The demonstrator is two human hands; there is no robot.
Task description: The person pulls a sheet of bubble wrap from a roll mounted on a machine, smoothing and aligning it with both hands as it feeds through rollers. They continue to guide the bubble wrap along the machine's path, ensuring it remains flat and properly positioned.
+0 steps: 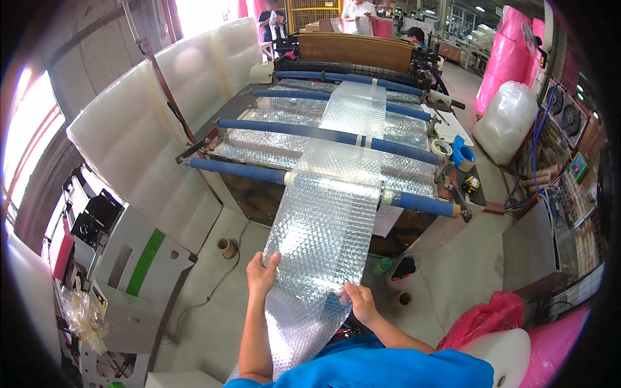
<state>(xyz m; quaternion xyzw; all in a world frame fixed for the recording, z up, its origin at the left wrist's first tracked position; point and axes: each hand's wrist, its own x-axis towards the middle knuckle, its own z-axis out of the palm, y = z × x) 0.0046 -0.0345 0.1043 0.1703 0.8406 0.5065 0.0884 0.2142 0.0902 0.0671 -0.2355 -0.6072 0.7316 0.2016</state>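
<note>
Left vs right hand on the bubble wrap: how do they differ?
The left hand pinches the left edge of the bubble wrap; the right hand pinches the right edge. The left hand sits higher in the picture, the right hand lower. The left hand's fingers point mostly up; the right hand's slant left. Both are bare and hold the same sheet.

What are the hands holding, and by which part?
A clear bubble-wrap sheet: the left hand grips its left edge, the right hand its right edge.

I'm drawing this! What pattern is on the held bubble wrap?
Small, clear bubbles cover the bubble wrap; the head view shows it.
</note>
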